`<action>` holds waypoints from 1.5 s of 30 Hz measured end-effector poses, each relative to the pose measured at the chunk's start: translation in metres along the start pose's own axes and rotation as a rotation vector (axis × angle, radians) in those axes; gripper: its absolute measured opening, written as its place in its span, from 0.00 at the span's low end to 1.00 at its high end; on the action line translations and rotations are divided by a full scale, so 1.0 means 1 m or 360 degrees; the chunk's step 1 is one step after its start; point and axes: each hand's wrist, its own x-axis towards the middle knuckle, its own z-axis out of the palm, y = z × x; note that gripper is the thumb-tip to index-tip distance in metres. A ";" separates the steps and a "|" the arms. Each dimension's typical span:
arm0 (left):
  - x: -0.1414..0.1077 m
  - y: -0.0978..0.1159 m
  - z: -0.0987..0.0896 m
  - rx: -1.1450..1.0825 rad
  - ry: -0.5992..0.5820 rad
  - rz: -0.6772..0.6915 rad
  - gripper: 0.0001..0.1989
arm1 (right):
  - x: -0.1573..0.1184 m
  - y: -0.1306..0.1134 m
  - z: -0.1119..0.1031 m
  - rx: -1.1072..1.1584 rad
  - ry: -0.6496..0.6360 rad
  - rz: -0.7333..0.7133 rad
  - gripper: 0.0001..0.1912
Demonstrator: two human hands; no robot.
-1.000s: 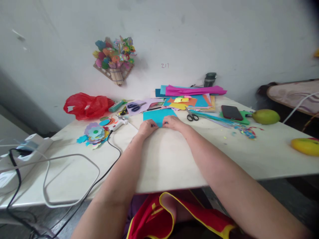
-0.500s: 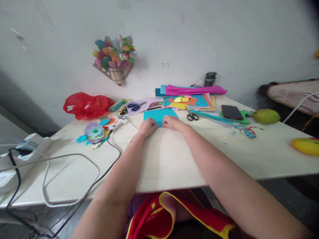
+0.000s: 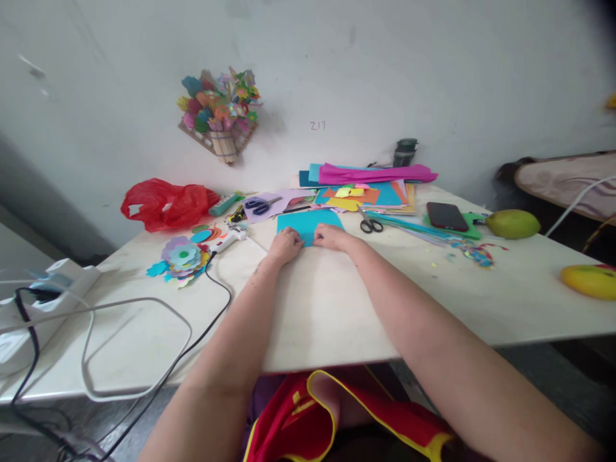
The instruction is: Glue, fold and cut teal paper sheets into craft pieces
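Note:
A sheet of blue paper (image 3: 308,222) lies flat on the table in front of me. At its near left edge is my left hand (image 3: 287,244), fingers curled closed on the paper. My right hand (image 3: 330,237) grips the near right edge, thumb and fingers pinched together. Between the two hands a strip of the sheet shows. Just right of the paper lies a pair of black-handled scissors (image 3: 370,224). To the left, a white glue gun (image 3: 225,241) rests beside stacked paper flowers (image 3: 184,256).
A red plastic bag (image 3: 166,204), purple-handled scissors (image 3: 260,205) and coloured sheets (image 3: 375,196) line the back. On the right are a phone (image 3: 447,217), a green mango (image 3: 513,224) and a yellow one (image 3: 588,282). Cables run from a power strip (image 3: 72,289) at left.
Both hands stay at the near edge of the blue paper. My left hand's fingers have shifted very slightly; the view has drifted a little.

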 end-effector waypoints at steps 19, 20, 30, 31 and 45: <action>-0.007 0.015 -0.013 0.0145 -0.0026 -0.0305 0.11 | -0.005 -0.022 -0.007 -0.0054 0.0003 0.0273 0.14; -0.008 0.017 -0.014 0.0155 -0.0013 -0.0308 0.12 | -0.005 -0.023 -0.007 -0.0049 -0.0010 0.0286 0.14; -0.011 0.027 -0.005 0.0312 0.0248 -0.0136 0.17 | -0.005 -0.022 -0.007 0.0003 -0.0011 0.0274 0.13; -0.011 0.027 -0.004 0.0320 0.0223 -0.0152 0.17 | -0.005 -0.021 -0.007 0.0019 -0.0010 0.0273 0.14; -0.009 0.024 -0.002 0.0317 0.0107 -0.0285 0.15 | -0.004 0.011 -0.002 0.0214 -0.0025 0.0173 0.11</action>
